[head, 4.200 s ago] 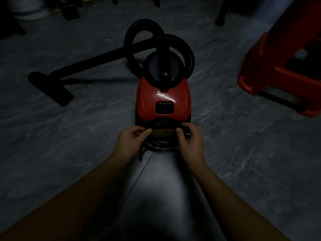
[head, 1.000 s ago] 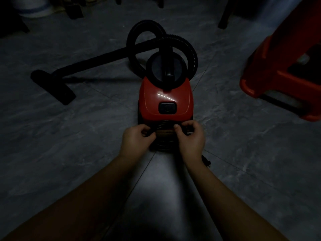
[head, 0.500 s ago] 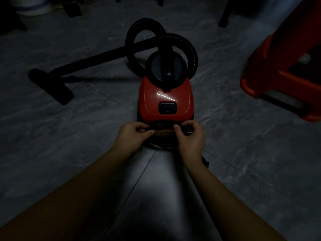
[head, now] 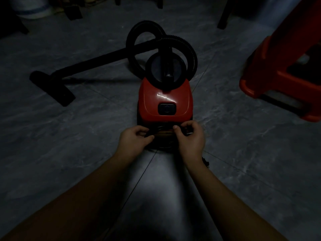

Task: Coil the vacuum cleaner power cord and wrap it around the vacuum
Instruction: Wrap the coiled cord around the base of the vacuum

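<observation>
A red canister vacuum (head: pixel 165 98) stands on the grey tiled floor, its rear end toward me. Dark loops of the black power cord (head: pixel 162 131) lie bunched against that rear end. My left hand (head: pixel 134 140) pinches the cord at the left side of the bundle. My right hand (head: pixel 190 138) grips the cord at the right side, fingers curled over it. A short dark piece, apparently the cord's end (head: pixel 205 161), shows beside my right wrist. The dim light hides how the loops run.
The ribbed black hose (head: pixel 189 49) loops behind the vacuum, and its wand with floor nozzle (head: pixel 52 87) lies stretched to the left. A red plastic stool (head: pixel 286 66) stands at the right. Furniture legs (head: pixel 223 16) and a pale container (head: pixel 33 7) sit at the far edge.
Both hands have stayed at the vacuum's rear, shifting slightly on the cord bundle. The loose loop seen below the vacuum 4.2 s ago has been drawn in.
</observation>
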### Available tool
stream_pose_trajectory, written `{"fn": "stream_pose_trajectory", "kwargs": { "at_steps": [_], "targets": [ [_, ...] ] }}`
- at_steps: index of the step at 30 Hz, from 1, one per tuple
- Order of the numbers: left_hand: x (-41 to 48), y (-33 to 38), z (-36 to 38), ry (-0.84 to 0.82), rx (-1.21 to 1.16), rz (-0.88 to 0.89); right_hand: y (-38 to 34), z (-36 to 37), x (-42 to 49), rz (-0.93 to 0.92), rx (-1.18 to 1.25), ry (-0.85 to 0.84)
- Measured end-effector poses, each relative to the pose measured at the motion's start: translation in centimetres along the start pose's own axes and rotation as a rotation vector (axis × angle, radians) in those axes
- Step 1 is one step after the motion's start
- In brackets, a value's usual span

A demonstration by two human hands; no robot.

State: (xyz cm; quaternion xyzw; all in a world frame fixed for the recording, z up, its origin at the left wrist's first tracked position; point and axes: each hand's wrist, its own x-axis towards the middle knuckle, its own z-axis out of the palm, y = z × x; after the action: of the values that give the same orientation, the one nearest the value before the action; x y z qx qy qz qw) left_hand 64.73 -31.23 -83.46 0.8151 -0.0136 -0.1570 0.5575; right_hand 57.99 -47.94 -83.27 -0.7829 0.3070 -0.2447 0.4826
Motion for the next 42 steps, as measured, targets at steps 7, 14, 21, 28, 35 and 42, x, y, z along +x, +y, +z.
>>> {"fn": "stream_pose_trajectory", "kwargs": {
  "at_steps": [7,14,21,28,35,42],
  "targets": [
    [0.5,1.2,-0.9,-0.074,0.138,0.070,0.0,0.1,-0.1,-0.001,0.002,0.004],
    [1.0,1.1,-1.6,-0.107,-0.027,-0.018,-0.3,0.4,0.2,-0.024,0.031,0.021],
    [1.8,0.8,-1.9,-0.209,0.000,-0.087,0.4,0.0,0.1,-0.042,0.009,0.005],
    [2.2,1.2,-2.1,-0.225,0.031,-0.089,0.7,-0.1,0.4,-0.070,-0.004,-0.037],
    [1.7,0.5,-1.3,-0.131,-0.010,-0.068,0.7,-0.1,0.4,-0.085,-0.004,-0.044],
    [1.2,-0.4,-1.2,-0.120,-0.157,-0.103,0.6,0.1,0.2,-0.083,0.017,-0.035]
  ]
}}
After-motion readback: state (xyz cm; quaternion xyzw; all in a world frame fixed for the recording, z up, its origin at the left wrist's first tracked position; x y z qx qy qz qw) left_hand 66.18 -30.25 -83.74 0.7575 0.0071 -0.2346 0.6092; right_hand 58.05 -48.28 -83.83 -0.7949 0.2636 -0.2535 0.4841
